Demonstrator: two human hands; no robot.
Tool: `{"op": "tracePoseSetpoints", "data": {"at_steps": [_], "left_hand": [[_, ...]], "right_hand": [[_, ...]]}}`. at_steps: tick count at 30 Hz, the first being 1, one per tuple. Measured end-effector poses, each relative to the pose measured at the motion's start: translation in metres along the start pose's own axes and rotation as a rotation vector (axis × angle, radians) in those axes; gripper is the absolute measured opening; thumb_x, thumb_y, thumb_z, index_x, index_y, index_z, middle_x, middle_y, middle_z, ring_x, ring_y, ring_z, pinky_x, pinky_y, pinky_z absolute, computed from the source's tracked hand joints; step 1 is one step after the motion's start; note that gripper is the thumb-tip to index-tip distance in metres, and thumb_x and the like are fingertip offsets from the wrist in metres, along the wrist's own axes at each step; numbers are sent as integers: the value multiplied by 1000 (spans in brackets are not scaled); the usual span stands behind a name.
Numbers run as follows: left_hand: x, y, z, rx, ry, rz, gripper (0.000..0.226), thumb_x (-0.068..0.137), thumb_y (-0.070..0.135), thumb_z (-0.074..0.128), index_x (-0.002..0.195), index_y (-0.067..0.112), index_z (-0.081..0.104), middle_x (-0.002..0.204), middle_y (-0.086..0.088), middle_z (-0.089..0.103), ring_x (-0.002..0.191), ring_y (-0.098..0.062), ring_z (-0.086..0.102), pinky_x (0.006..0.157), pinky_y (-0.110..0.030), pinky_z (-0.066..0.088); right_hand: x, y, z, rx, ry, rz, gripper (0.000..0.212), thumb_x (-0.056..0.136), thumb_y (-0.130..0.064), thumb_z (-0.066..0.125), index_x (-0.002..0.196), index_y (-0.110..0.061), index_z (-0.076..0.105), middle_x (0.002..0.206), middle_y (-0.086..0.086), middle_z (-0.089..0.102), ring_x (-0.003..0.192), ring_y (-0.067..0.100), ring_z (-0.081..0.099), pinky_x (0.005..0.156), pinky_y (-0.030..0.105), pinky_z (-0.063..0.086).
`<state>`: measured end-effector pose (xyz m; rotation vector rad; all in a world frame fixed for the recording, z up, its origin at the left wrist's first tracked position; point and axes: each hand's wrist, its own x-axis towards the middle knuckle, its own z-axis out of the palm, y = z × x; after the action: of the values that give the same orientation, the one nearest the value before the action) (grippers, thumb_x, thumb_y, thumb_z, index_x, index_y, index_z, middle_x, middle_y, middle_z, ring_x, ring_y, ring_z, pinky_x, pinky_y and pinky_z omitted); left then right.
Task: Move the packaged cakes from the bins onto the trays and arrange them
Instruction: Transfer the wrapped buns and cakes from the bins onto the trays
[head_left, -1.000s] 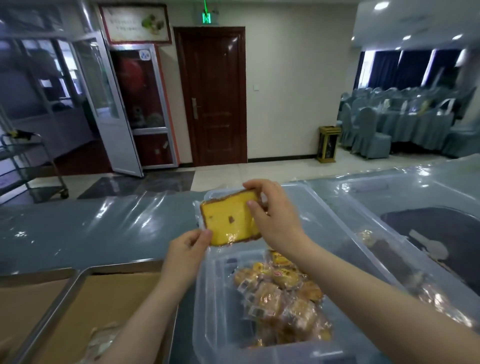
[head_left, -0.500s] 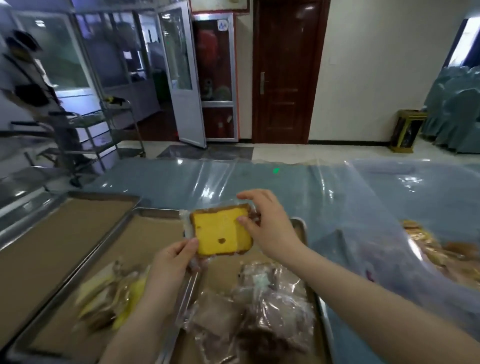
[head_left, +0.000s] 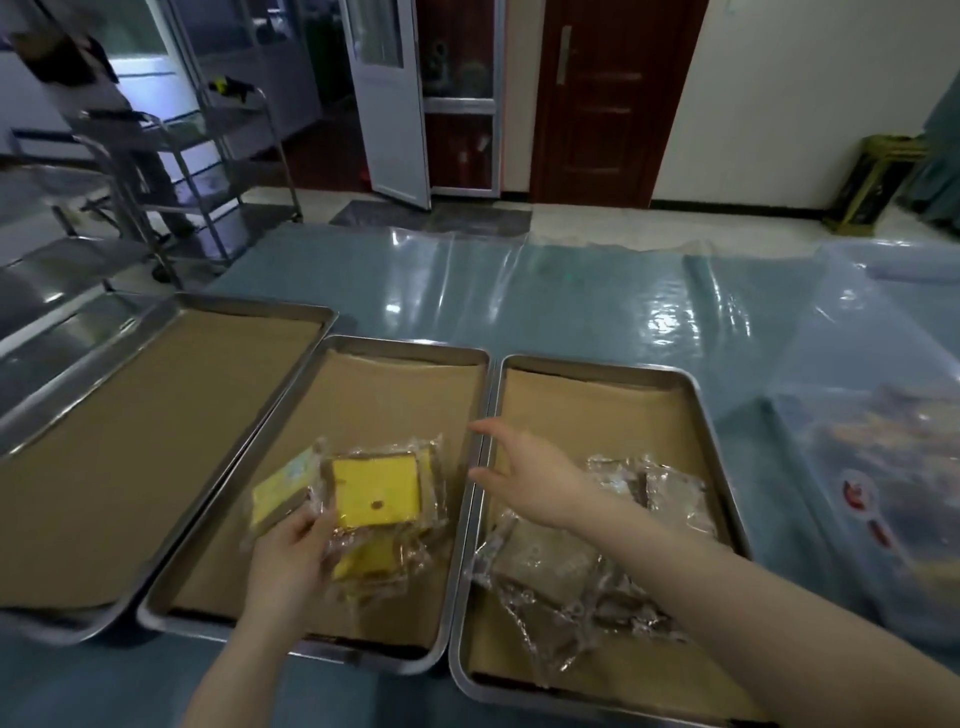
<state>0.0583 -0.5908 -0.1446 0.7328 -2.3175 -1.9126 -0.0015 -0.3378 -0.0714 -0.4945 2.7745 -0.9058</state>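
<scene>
Three paper-lined metal trays lie side by side. The middle tray (head_left: 410, 349) holds a small pile of wrapped yellow cakes. The top yellow cake (head_left: 375, 491) rests on that pile, and my left hand (head_left: 291, 561) touches its lower left corner and wrapper. My right hand (head_left: 524, 475) hovers open above the seam between the middle tray and the right tray (head_left: 597, 365), holding nothing. Several wrapped brown cakes (head_left: 566, 571) lie in the right tray. The left tray (head_left: 249, 302) has only brown paper in it.
A clear plastic bin (head_left: 872, 467) with packaged cakes stands at the right on the plastic-covered blue table (head_left: 597, 301). Steel carts (head_left: 171, 171) stand at the back left, with another person's legs behind them. A glass door and a wooden door are beyond.
The view swung from the bin to the trays. The yellow cake came down onto the pile in the middle tray. My right hand let go of it and opened to the right.
</scene>
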Motion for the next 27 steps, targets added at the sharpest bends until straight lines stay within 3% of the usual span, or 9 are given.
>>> {"op": "tracePoseSetpoints", "data": {"at_steps": [3, 6, 7, 9, 12, 16, 21, 24, 27], "left_hand": [[6, -5, -5, 184, 2, 87, 20, 88, 18, 60, 76, 3, 63, 70, -17, 65, 61, -17, 58, 61, -30, 43], [4, 8, 1, 330, 6, 217, 15, 88, 18, 61, 98, 28, 67, 78, 15, 69, 75, 1, 62, 61, -23, 44], [4, 12, 4, 342, 18, 253, 25, 89, 20, 61, 112, 28, 64, 89, 20, 67, 82, 3, 61, 65, -23, 44], [5, 19, 7, 405, 73, 304, 39, 91, 24, 57, 130, 23, 54, 114, 12, 63, 102, -7, 60, 77, -27, 45], [-1, 29, 18, 497, 90, 348, 46, 92, 21, 55, 137, 22, 47, 135, 3, 53, 122, -16, 49, 93, -29, 39], [-21, 41, 42, 668, -51, 483, 53, 90, 16, 58, 140, 22, 42, 141, -3, 47, 130, -19, 41, 100, -30, 35], [-49, 78, 82, 818, -149, 709, 60, 92, 25, 55, 145, 31, 28, 151, 11, 27, 138, 0, 13, 109, -22, 13], [-74, 112, 119, 810, -161, 796, 64, 92, 30, 54, 145, 37, 20, 149, 20, 17, 137, 2, 7, 113, -26, 12], [-106, 145, 169, 704, -153, 899, 64, 91, 25, 56, 144, 37, 22, 144, 25, 16, 135, 8, 9, 110, -17, 9]], "right_hand": [[4, 1, 5, -2, -48, 11, 58, 92, -34, 56, 144, -23, 32, 146, 4, 40, 118, 17, 50, 96, 24, 35], [7, 4, 11, -25, -85, 2, 63, 92, -35, 56, 147, -22, 28, 155, -2, 26, 137, 19, 33, 107, 27, 27], [8, 5, 11, -35, -90, 2, 64, 92, -36, 56, 147, -23, 27, 155, -2, 25, 138, 19, 32, 107, 28, 26], [9, 9, 11, -42, -96, 6, 65, 92, -37, 56, 148, -25, 25, 155, -3, 25, 137, 19, 34, 108, 30, 28], [8, 16, 6, -50, -108, 0, 63, 93, -37, 55, 148, -25, 26, 152, -1, 32, 134, 20, 38, 105, 31, 32], [-2, 26, -8, -98, -114, -54, 63, 93, -36, 54, 148, -22, 27, 152, 0, 33, 136, 21, 36, 107, 30, 30], [-29, 44, -51, -182, -67, -151, 64, 93, -32, 55, 148, -25, 23, 154, -1, 29, 138, 20, 31, 109, 31, 27], [-53, 59, -93, -252, -8, -192, 65, 92, -35, 56, 148, -27, 24, 152, 0, 32, 137, 21, 32, 109, 37, 32], [-91, 83, -145, -249, 83, -193, 61, 90, -37, 57, 145, -26, 31, 147, -1, 40, 131, 19, 39, 105, 36, 37]]}}
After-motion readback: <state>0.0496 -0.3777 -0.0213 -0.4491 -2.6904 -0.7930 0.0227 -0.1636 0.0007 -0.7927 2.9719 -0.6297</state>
